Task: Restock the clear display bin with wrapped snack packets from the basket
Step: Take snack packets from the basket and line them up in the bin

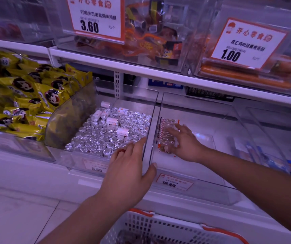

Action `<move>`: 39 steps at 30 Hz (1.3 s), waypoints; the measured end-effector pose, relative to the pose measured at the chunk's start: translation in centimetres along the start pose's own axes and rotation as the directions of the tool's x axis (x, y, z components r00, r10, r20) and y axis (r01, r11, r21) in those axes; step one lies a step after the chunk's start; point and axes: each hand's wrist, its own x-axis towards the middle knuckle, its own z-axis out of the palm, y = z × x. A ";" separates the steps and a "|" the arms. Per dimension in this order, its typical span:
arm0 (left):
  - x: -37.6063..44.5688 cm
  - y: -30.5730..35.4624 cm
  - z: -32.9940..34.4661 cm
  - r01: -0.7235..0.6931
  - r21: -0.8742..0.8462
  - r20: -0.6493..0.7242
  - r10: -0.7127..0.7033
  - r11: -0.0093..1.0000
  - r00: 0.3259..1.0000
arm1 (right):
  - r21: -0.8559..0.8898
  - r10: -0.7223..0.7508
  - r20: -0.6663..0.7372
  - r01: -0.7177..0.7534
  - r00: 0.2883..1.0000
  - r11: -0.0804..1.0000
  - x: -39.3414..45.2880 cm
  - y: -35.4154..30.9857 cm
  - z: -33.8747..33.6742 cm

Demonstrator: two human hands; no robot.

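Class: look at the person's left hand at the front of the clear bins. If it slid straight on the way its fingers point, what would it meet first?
The left hand points up and back, so it would probably meet the foil-wrapped rolls first, though depth is unclear.

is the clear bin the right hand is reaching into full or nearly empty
Nearly empty. The clear bin holds only one small row of wrapped packets against its left wall, under the right hand; the rest of its floor is bare.
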 end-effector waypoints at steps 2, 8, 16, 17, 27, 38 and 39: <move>0.0 0.0 0.0 0.002 0.001 0.002 -0.002 1.000 1.000 | -0.022 -0.011 0.063 0.012 0.998 1.000 0.4 0.2 0.2; 0.0 0.0 0.1 -0.001 -0.002 -0.002 0.001 1.000 1.000 | -0.166 -0.031 0.162 0.058 0.986 0.984 0.2 1.2 1.4; -0.1 0.0 0.0 -0.005 -0.001 0.000 0.005 1.000 1.000 | -0.217 -0.103 0.093 0.121 0.990 0.969 -0.5 1.9 0.9; 0.0 0.0 0.0 -0.006 0.003 0.000 0.006 1.000 1.000 | -0.200 -0.108 0.076 0.121 0.991 0.972 -0.5 1.8 0.9; -0.2 0.1 0.0 -0.008 0.015 -0.010 0.008 1.000 1.000 | 0.003 -0.025 -0.024 0.025 0.999 1.000 0.8 0.9 1.1; -0.3 0.3 -0.2 -0.009 -0.012 -0.002 0.009 1.000 1.000 | -0.054 -0.148 -0.109 0.142 0.983 0.988 -0.2 1.7 0.7; -0.3 0.3 -0.3 -0.008 -0.013 0.004 0.008 1.000 1.000 | -0.048 -0.152 -0.104 0.148 0.983 0.988 -0.3 1.7 0.6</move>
